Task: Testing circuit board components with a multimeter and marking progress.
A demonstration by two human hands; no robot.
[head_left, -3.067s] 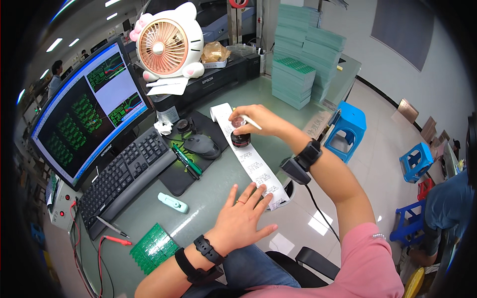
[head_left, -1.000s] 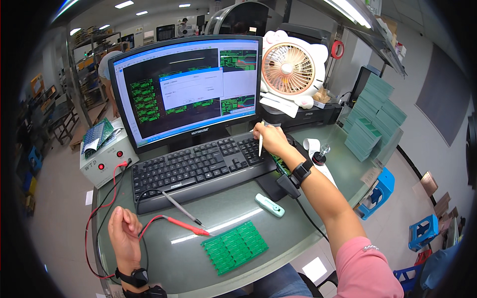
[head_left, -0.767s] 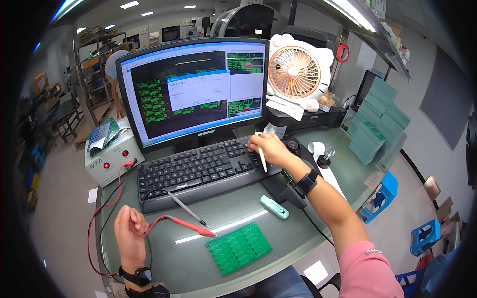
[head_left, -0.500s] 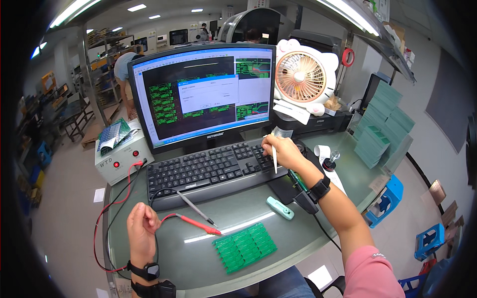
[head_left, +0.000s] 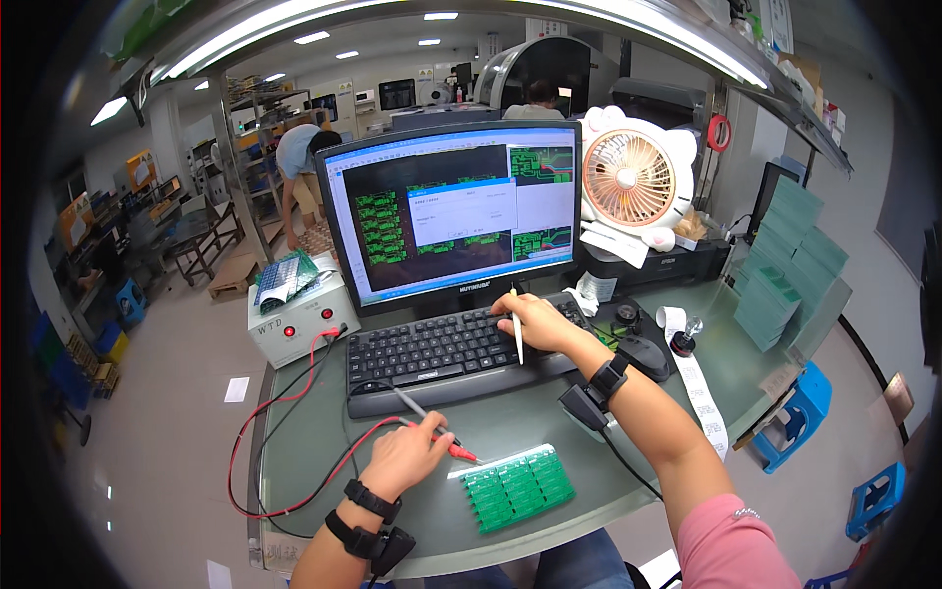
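Note:
My left hand (head_left: 404,457) is over the near part of the bench, its fingers closed on the red test probe (head_left: 463,453); the grip itself is partly hidden. A grey test probe (head_left: 420,403) lies against the fingertips, its upper end on the keyboard's front edge. Just right of the probe tips, a green panel of small circuit boards (head_left: 518,488) lies flat. My right hand (head_left: 542,322) pinches a slim white pen-like stick (head_left: 518,332), with its fingers over the right part of the black keyboard (head_left: 432,351). Behind it, the monitor (head_left: 451,211) displays a dialog box over green board layouts.
A white box with red terminals (head_left: 299,322) stands left, bearing wrapped boards. Right are a mouse (head_left: 643,358), a paper strip (head_left: 699,402), a white fan (head_left: 633,177) on a black printer (head_left: 677,263), and stacked pale green panels (head_left: 770,304). Another person (head_left: 299,162) bends down beyond the monitor.
My left hand has moved right and down from beside the cables onto the probes. My right hand stays at the keyboard with the white stick. The whole view has shifted.

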